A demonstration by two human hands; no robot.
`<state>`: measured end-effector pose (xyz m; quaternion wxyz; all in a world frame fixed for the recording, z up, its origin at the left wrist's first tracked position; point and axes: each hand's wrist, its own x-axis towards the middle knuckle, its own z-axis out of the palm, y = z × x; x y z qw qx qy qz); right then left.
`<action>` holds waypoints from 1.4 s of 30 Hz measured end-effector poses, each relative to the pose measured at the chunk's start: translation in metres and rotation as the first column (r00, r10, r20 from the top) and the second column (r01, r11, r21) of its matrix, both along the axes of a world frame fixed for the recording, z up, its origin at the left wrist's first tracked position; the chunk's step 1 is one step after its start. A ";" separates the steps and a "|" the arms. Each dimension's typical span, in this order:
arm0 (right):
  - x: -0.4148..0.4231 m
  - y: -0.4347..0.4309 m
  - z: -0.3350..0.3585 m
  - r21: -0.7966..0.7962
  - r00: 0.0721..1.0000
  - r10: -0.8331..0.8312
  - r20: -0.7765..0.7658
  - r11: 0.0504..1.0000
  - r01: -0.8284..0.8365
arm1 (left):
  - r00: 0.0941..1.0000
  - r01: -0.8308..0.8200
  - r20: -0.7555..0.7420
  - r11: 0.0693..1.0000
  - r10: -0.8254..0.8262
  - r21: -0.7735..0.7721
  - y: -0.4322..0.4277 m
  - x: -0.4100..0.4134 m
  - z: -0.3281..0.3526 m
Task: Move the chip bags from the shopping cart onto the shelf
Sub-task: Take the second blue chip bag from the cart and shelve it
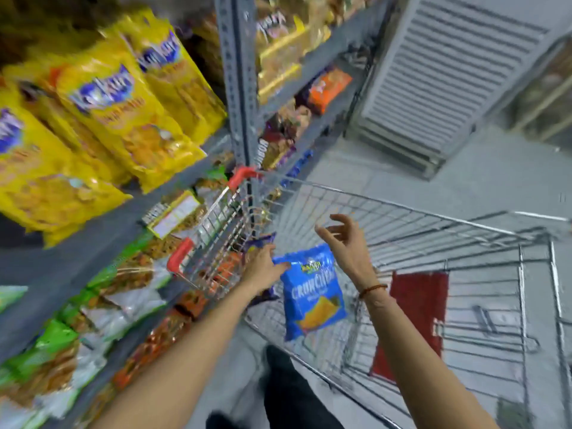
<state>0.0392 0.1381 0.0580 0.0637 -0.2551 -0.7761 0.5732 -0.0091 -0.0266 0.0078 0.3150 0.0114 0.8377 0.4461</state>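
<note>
Fingers of the left hand (263, 267) pinch a blue bag (312, 292) over the near-empty cart (402, 209); right hand (343, 239) spread apart; shelf (93, 230) awaits.

We cannot read the smeared names on the yellow bags (130, 119); the picture's left edge cuts the nearest one. Our left hand (263, 267) hides a corner of the blue chip bag (312, 292), and the cart (433, 243) runs off the right edge
</note>
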 end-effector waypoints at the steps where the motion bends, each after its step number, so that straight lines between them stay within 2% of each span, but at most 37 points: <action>1: 0.008 0.009 -0.019 0.001 0.998 -0.010 0.063 1.000 0.010 | 0.992 0.005 0.125 1.000 -0.005 0.005 0.009 0.004 -0.015; 3: 0.023 0.024 -0.056 -0.007 0.982 -0.011 0.187 1.000 0.012 | 0.958 0.019 0.285 1.000 -0.022 0.013 0.024 0.012 -0.044; 5: 0.037 0.036 -0.092 -0.008 0.957 -0.019 0.289 1.000 0.022 | 0.928 0.054 0.371 0.998 -0.040 -0.029 0.035 0.019 -0.068; 11: 0.052 0.065 -0.178 -0.092 0.838 0.059 0.542 0.996 -0.011 | 0.871 0.155 0.490 0.964 -0.030 -0.216 0.058 0.027 -0.127; 15: 0.042 0.071 -0.209 -0.207 0.839 0.076 0.539 0.977 0.044 | 0.888 0.074 0.450 0.939 0.091 -0.336 0.080 0.035 -0.153; 18: 0.035 0.077 -0.229 -0.255 0.860 0.035 0.510 0.961 0.112 | 0.901 0.074 0.420 0.912 0.113 -0.404 0.097 0.048 -0.170; 22: 0.036 0.083 -0.255 -0.316 0.847 0.081 0.525 0.943 0.106 | 0.881 -0.068 0.406 0.913 0.244 -0.402 0.110 0.061 -0.191; 25: 0.041 0.083 -0.266 -0.335 0.833 0.101 0.544 0.936 0.105 | 0.872 -0.096 0.396 0.892 0.289 -0.441 0.106 0.064 -0.199; 29: 0.047 0.078 -0.262 -0.267 0.857 0.007 0.516 0.952 0.153 | 0.869 -0.186 0.364 0.903 0.335 -0.388 0.086 0.062 -0.206; 34: 0.061 0.074 -0.242 -0.284 0.913 -0.111 0.393 0.929 0.235 | 0.789 -0.257 0.533 0.952 0.304 -0.164 0.076 0.056 -0.192; 38: 0.075 0.078 -0.219 -0.321 0.924 -0.190 0.331 0.898 0.300 | 0.772 -0.218 0.607 0.975 0.191 -0.029 0.071 0.051 -0.163; 42: 0.081 0.073 -0.178 -0.324 0.943 -0.220 0.249 0.899 0.295 | 0.788 -0.142 0.611 0.988 0.082 0.051 0.061 0.045 -0.124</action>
